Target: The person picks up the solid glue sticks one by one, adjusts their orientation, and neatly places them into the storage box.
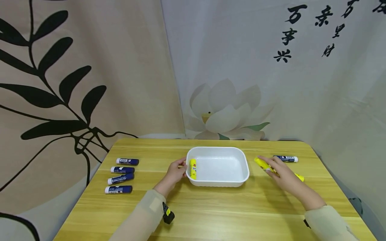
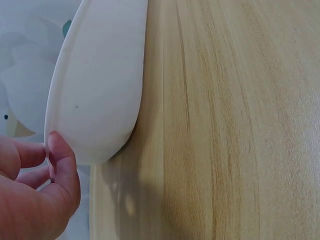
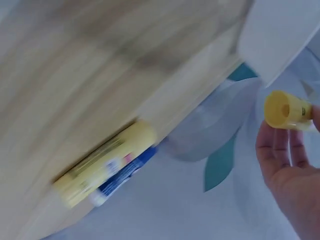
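A white plastic tray (image 1: 218,183) stands mid-table, with a yellow glue stick (image 1: 193,169) lying inside along its left end. My left hand (image 1: 175,174) pinches the tray's left rim between thumb and fingers, seen closely in the left wrist view. To the right of the tray, my right hand (image 1: 281,175) holds a second yellow glue stick (image 1: 263,164) above the table; its round yellow end (image 3: 285,110) faces the right wrist camera. Another yellow glue stick (image 3: 107,162) lies on the table, mostly hidden beneath the right hand in the head view.
A dark blue glue stick (image 1: 286,159) with a white end lies behind the right hand. Several blue glue sticks (image 1: 120,178) lie in a column at the table's left. A printed curtain (image 1: 226,67) hangs behind the wooden table (image 1: 217,214).
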